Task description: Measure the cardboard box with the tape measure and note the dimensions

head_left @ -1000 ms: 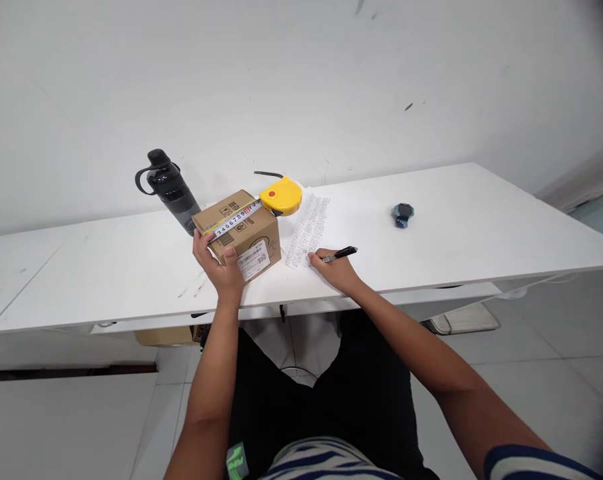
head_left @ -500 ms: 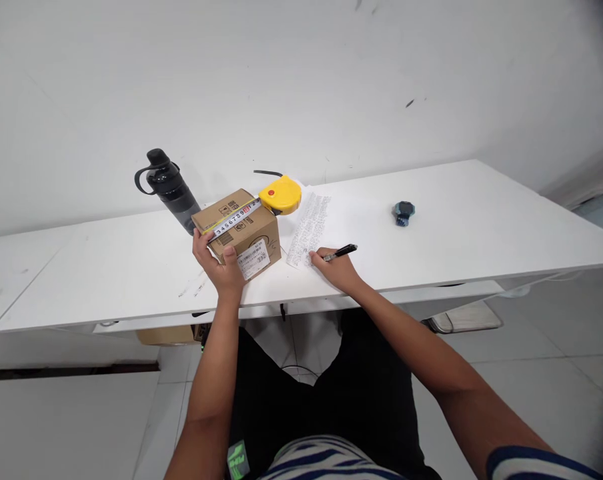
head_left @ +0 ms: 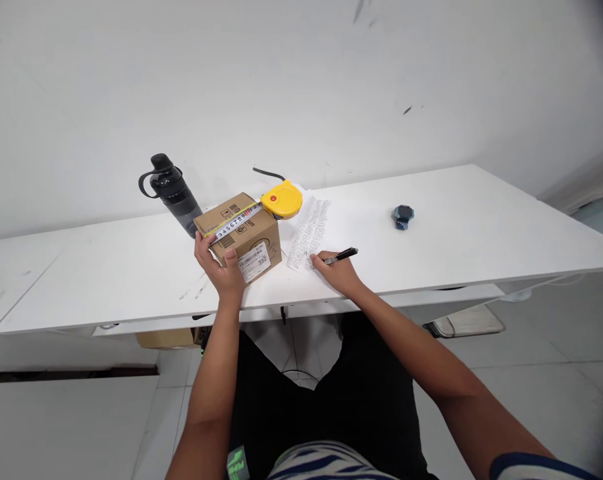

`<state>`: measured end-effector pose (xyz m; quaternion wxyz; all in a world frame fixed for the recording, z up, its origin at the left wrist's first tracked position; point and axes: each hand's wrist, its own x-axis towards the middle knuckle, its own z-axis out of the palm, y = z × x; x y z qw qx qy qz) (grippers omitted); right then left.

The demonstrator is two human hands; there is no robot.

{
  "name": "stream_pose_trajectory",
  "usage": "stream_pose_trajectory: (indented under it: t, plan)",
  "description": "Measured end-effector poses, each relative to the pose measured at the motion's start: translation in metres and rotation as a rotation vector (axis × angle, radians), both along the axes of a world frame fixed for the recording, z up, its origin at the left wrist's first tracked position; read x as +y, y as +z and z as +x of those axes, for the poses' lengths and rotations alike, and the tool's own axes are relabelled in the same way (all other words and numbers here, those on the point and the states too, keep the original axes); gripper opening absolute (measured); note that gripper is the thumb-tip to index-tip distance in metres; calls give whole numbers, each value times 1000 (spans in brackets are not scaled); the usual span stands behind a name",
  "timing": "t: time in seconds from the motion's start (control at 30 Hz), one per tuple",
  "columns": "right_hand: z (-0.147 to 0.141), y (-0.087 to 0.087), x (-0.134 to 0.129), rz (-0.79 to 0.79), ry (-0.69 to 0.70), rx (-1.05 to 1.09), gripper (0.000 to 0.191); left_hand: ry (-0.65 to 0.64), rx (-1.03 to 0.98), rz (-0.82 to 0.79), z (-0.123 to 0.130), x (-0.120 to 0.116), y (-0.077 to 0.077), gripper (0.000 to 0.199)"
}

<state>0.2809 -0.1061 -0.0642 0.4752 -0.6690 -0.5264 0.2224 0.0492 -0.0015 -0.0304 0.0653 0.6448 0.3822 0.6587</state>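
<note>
My left hand (head_left: 223,271) grips the near left corner of a brown cardboard box (head_left: 249,230), thumb on its labelled side and fingers at its left edge. The extended blade (head_left: 231,224) of a yellow tape measure (head_left: 284,199) lies across the box top, its end at my left fingers. The case rests at the box's far right edge. In my right hand (head_left: 337,273) is a black pen (head_left: 342,255), with the hand resting on the lower edge of a sheet covered in writing (head_left: 308,230). The pen tip is hidden by my fingers.
A dark water bottle (head_left: 177,197) stands behind the box at the left. A blue-grey watch (head_left: 403,216) lies to the right on the white table (head_left: 461,233). Behind the table is a pale wall. A dark strap (head_left: 268,173) sticks up behind the tape measure.
The view has shifted slightly, so the things on the table appear a little lower. Both hands keep their holds, and no other clear movement shows.
</note>
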Motion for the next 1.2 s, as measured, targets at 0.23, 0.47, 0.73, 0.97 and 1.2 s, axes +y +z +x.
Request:
stream_pose_trajectory:
  t: [0.23, 0.47, 0.73, 0.97, 1.2]
  plan:
    - [2, -5, 1, -3, -1, 13, 41, 11, -14, 33, 1, 0, 0, 54]
    - [2, 0, 2, -30, 7, 90, 38, 47, -13, 3, 0, -2, 1, 57]
    - [24, 17, -6, 26, -111, -171, 47, 30, -40, -28, -2, -8, 6, 59]
    - [63, 1, -9, -319, -35, -577, 57, 2, -25, -31, -2, -8, 6, 56]
    - [81, -1, 1, -184, 368, -553, 52, -15, -25, -6, -3, -5, 6, 56]
